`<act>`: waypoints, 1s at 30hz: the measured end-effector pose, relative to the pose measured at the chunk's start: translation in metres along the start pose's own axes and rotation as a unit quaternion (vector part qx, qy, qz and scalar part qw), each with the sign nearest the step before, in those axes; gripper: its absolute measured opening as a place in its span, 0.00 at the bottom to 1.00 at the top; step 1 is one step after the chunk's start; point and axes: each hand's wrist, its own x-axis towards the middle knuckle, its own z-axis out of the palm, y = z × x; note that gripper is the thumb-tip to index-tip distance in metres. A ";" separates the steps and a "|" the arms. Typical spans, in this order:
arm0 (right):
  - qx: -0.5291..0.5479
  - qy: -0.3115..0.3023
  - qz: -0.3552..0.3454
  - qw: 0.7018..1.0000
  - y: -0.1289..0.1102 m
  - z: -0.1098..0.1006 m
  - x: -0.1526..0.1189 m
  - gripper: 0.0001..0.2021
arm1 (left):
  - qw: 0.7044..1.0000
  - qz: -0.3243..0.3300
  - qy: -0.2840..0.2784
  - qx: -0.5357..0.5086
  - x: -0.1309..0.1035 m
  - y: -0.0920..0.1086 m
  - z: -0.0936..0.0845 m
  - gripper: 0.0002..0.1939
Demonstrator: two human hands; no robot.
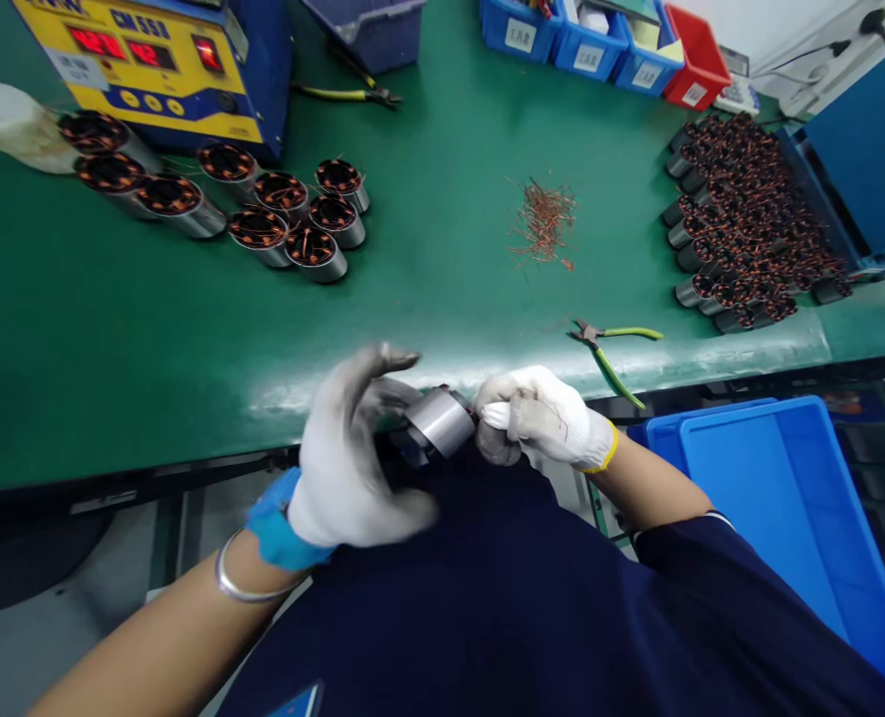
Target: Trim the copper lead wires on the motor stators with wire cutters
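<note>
A motor stator (442,423), a silvery cylinder with copper winding inside, is tilted between my hands at the bench's front edge. My left hand (352,448), white-gloved and blurred by motion, is open beside the cylinder's left end, its thumb and fingers spread. At the other end, my right hand (536,413), also gloved, is closed with its fingers pressed together against the stator. Its fingertips hide exactly where they grip. To the right lie green-handled cutting pliers (598,344), jaws apart. Beyond them is a small heap of copper wire clippings (545,221).
Several stators (259,229) stand at the left before a yellow-and-blue device (158,75). Many more (748,214) are packed at the right. Another pair of pliers (348,95) lies near small blue bins (517,30) and a red bin (696,60). A blue tray (777,498) sits below right.
</note>
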 end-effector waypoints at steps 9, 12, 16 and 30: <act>-0.027 0.025 -0.002 0.999 -0.004 -0.005 0.003 0.11 | 0.972 0.152 0.156 0.092 0.005 0.001 0.011 0.19; -0.030 0.011 -0.018 0.999 -0.005 -0.005 0.002 0.12 | 0.996 0.019 0.036 -0.073 0.010 0.006 0.012 0.25; -0.011 0.029 0.016 0.999 -0.003 -0.006 0.004 0.14 | 0.992 -0.097 -0.047 -0.067 0.007 0.017 0.006 0.20; -0.094 0.040 -0.003 0.995 -0.001 -0.013 0.003 0.17 | 0.997 -0.026 0.041 0.068 0.014 0.014 0.000 0.32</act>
